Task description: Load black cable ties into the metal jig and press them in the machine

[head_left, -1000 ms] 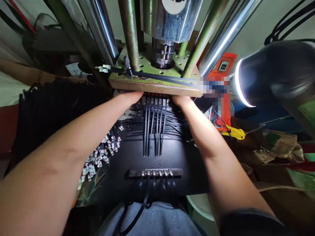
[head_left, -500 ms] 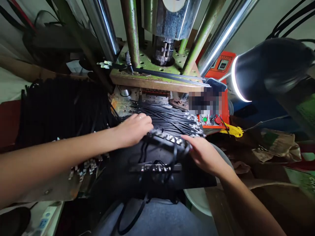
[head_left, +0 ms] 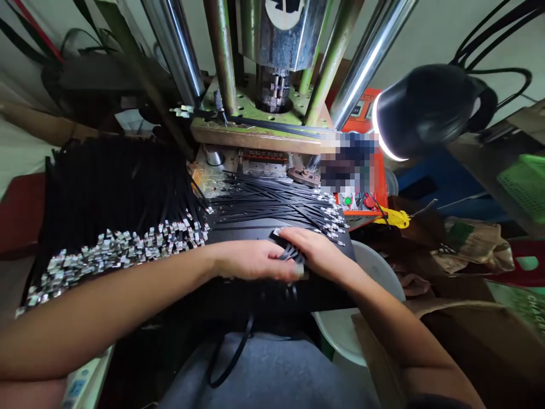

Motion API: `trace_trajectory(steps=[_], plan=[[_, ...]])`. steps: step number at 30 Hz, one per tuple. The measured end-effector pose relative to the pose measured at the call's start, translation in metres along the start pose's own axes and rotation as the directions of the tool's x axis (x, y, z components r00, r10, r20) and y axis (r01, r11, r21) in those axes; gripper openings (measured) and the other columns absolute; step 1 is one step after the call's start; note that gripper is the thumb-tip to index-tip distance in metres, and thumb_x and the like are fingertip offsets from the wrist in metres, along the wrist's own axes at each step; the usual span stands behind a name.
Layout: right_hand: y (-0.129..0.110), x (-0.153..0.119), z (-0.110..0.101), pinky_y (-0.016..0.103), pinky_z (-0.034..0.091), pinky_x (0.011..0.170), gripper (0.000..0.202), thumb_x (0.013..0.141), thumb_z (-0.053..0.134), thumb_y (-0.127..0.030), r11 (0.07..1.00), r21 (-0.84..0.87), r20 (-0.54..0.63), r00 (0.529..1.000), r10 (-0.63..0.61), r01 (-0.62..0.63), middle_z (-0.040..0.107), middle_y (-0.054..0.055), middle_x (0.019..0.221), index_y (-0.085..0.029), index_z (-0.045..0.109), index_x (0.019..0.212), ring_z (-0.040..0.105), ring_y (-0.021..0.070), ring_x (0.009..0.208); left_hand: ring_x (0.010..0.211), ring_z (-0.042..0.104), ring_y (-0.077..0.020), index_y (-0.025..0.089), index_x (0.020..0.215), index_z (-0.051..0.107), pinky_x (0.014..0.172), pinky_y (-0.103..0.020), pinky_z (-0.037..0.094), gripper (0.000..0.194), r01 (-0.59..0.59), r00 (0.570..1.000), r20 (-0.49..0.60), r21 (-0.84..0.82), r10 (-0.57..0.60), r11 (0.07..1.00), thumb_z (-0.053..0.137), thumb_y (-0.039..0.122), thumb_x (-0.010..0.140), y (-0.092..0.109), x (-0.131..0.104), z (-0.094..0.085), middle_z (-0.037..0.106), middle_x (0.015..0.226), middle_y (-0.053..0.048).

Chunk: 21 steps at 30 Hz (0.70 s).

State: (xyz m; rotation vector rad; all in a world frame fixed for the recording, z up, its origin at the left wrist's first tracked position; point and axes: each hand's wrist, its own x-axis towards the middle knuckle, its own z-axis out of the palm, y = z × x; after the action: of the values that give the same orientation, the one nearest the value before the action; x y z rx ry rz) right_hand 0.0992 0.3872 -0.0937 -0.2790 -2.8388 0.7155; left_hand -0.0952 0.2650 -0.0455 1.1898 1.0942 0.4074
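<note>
- Black cables (head_left: 291,251), a short bundle of them, lay between the fingers of the two hands, over the near part of the dark table (head_left: 251,232).
- On the right hand (head_left: 319,250), the fingers (head_left: 296,234) were closed over the upper side of the bundle; their undersides were hidden.
- On the left hand (head_left: 251,258), the thumb and fingers (head_left: 281,270) stood a narrow gap apart with the bundle between them; blur left it impossible to tell whether they pressed on it.
- The left hand pointed rightward, nearly level, its fingertips just below the right hand, and its forearm came in from the lower left.
- The right hand was turned with its back up and its fingers pointing left and away from the body; its forearm slanted in from the lower right.
- Just beyond the fingers, loose cables (head_left: 272,199) lay crosswise, their metal connectors (head_left: 332,213) mostly toward the right.
- Left of the fingers, beyond the left forearm, spread a large cable heap (head_left: 114,187) with its connector ends toward the person.
- Farther beyond the fingers stood the press (head_left: 255,136), its plate raised above the bed.
- To their right, farther off, a lit lamp (head_left: 426,113) faced the press.
</note>
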Motion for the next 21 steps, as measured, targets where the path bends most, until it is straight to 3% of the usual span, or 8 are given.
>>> trace_trajectory(steps=[2, 4, 8, 9, 12, 14, 18, 21], plan=[[0.004, 0.02, -0.003, 0.036, 0.059, 0.089, 0.038, 0.086, 0.049, -0.012, 0.995, -0.067, -0.072, 0.995, 0.074, -0.079, 0.07, 0.007, 0.113, -0.025, 0.063, 0.12, 0.068, 0.0228, 0.102, 0.071, 0.061, -0.0167, 0.019, 0.115, 0.059, 0.066, -0.027, 0.049, 0.05, -0.017, 1.0, -0.024, 0.036, 0.018, 0.999, 0.067, 0.051, 0.079, 0.001, -0.007, -0.003, 0.065, 0.082, 0.0], [0.02, 0.035, -0.015, 0.04, 0.058, 0.086, 0.04, 0.079, 0.051, -0.007, 0.974, -0.121, -0.169, 0.971, 0.172, -0.193, 0.07, 0.01, 0.106, -0.018, 0.063, 0.115, 0.068, 0.0258, 0.098, 0.076, 0.063, -0.0184, 0.02, 0.126, 0.053, 0.071, -0.029, 0.051, 0.056, 0.011, 0.966, -0.252, 0.277, 0.062, 0.961, 0.068, 0.044, 0.078, -0.003, -0.014, -0.02, 0.066, 0.088, -0.001], [0.045, 0.027, -0.034, 0.059, 0.045, 0.104, 0.053, 0.075, 0.06, -0.009, 0.93, -0.292, -0.155, 0.971, 0.183, -0.222, 0.056, 0.021, 0.136, -0.011, 0.057, 0.127, 0.052, 0.0385, 0.127, 0.123, 0.052, -0.0295, 0.016, 0.139, 0.045, 0.107, -0.043, 0.039, 0.067, 0.299, 0.672, -0.629, 0.714, 0.392, 0.634, 0.067, 0.042, 0.081, -0.028, -0.044, -0.06, 0.054, 0.135, -0.014], [0.043, 0.017, -0.032, 0.062, 0.04, 0.108, 0.053, 0.077, 0.063, -0.014, 0.932, -0.308, -0.133, 0.979, 0.156, -0.191, 0.049, 0.022, 0.144, -0.012, 0.056, 0.13, 0.044, 0.0393, 0.135, 0.124, 0.05, -0.0297, 0.017, 0.134, 0.05, 0.108, -0.044, 0.038, 0.059, 0.327, 0.675, -0.616, 0.742, 0.405, 0.585, 0.066, 0.042, 0.083, -0.037, -0.054, -0.063, 0.052, 0.135, -0.014], [0.018, -0.02, -0.009, 0.064, 0.034, 0.114, 0.052, 0.082, 0.067, -0.034, 0.973, -0.228, 0.035, 0.998, 0.05, -0.041, 0.031, 0.013, 0.158, -0.023, 0.056, 0.132, 0.025, 0.0359, 0.147, 0.105, 0.06, -0.0236, 0.022, 0.113, 0.062, 0.091, -0.035, 0.047, 0.035, 0.209, 0.871, -0.424, 0.779, 0.25, 0.592, 0.067, 0.041, 0.084, -0.066, -0.079, -0.041, 0.062, 0.116, -0.007], [-0.002, -0.04, 0.012, 0.068, 0.035, 0.112, 0.041, 0.084, 0.066, -0.034, 0.978, -0.207, 0.121, 0.993, -0.014, 0.039, 0.028, 0.007, 0.16, -0.03, 0.061, 0.124, 0.023, 0.0349, 0.149, 0.095, 0.061, -0.0213, 0.024, 0.103, 0.065, 0.082, -0.031, 0.047, 0.021, 0.141, 0.932, -0.306, 0.8, 0.195, 0.584, 0.068, 0.034, 0.084, -0.079, -0.086, -0.015, 0.064, 0.104, -0.004], [-0.011, -0.044, 0.027, 0.065, 0.038, 0.112, 0.029, 0.092, 0.05, -0.019, 0.953, -0.28, 0.047, 0.994, -0.103, 0.112, 0.051, 0.002, 0.146, -0.033, 0.066, 0.112, 0.043, 0.0281, 0.14, 0.081, 0.06, -0.0211, 0.021, 0.087, 0.064, 0.074, -0.033, 0.044, 0.007, 0.154, 0.919, -0.285, 0.896, 0.273, 0.416, 0.059, 0.025, 0.089, -0.078, -0.081, 0.007, 0.065, 0.088, -0.003], [0.017, -0.01, 0.004, 0.045, 0.056, 0.096, 0.03, 0.096, 0.047, -0.022, 0.974, -0.22, -0.052, 0.997, -0.06, 0.047, 0.068, 0.006, 0.121, -0.032, 0.065, 0.118, 0.064, 0.0235, 0.113, 0.077, 0.062, -0.0198, 0.021, 0.096, 0.062, 0.074, -0.033, 0.045, 0.015, 0.286, 0.87, -0.4, 0.886, 0.289, 0.365, 0.05, 0.029, 0.094, -0.06, -0.064, -0.027, 0.066, 0.087, -0.003]])
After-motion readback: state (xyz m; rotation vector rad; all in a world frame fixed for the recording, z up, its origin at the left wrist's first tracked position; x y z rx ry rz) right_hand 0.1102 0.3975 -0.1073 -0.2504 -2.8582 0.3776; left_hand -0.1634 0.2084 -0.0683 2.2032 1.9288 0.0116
